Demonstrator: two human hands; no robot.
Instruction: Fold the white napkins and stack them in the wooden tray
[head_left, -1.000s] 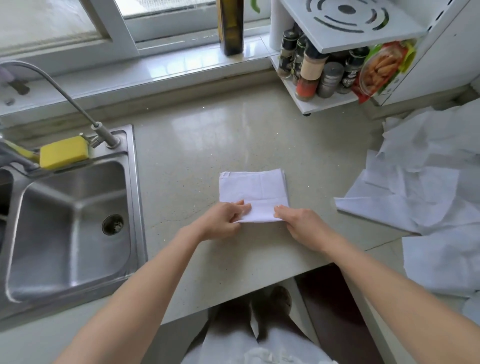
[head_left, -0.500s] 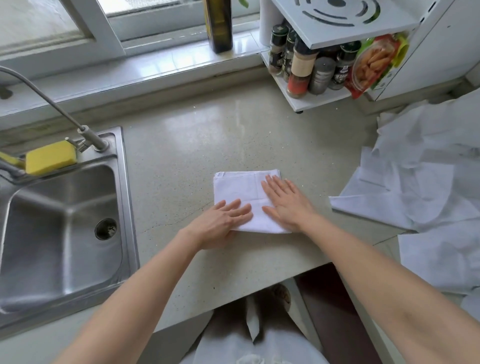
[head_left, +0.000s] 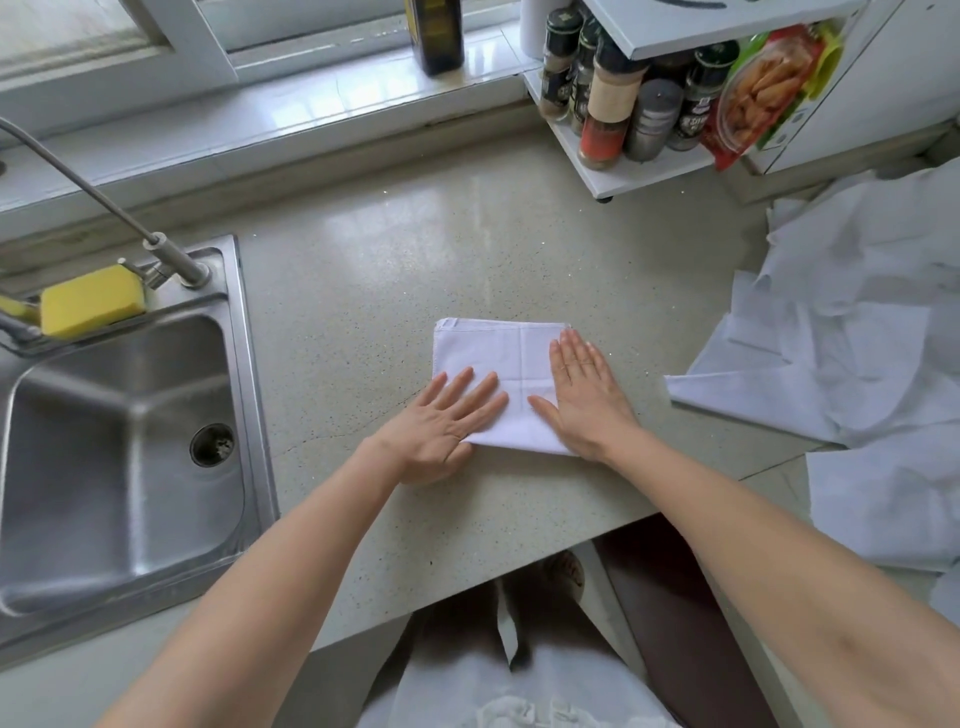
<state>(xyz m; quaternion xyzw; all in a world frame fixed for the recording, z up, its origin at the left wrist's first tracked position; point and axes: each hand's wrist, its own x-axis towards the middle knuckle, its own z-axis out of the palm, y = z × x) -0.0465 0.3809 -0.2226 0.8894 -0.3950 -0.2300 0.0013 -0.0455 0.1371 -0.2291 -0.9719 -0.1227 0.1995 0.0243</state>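
At the far left, a steel sink (head_left: 124, 457) is set into the worktop (head_left: 363, 270), with a yellow sponge (head_left: 91, 300) resting on its far rim beside the base of a faucet (head_left: 171, 262). A dark bottle (head_left: 436, 34) is seen on the window sill at the far side.

Near the middle of the worktop, a folded white napkin (head_left: 498, 358) is laid flat as a rough square, with crease lines crossing its top face. The left hand (head_left: 441, 426) is pressed on the near left corner of the napkin, its fingers (head_left: 467, 389) held straight and slightly spread, the heel of the palm resting on the worktop. The right hand (head_left: 584, 395) is laid flat along the right side of the napkin, its fingers (head_left: 574, 356) straight and close together, pointing toward the far edge. Nothing is gripped by either hand.

Further right, at the far side, a white rack (head_left: 644, 174) is filled with spice jars (head_left: 605, 114), and a red packet (head_left: 763, 98) is leaned against it. At the right edge, a loose pile of unfolded white napkins (head_left: 857, 364) is spread over the worktop, possibly several sheets overlapping, though their number cannot be counted.
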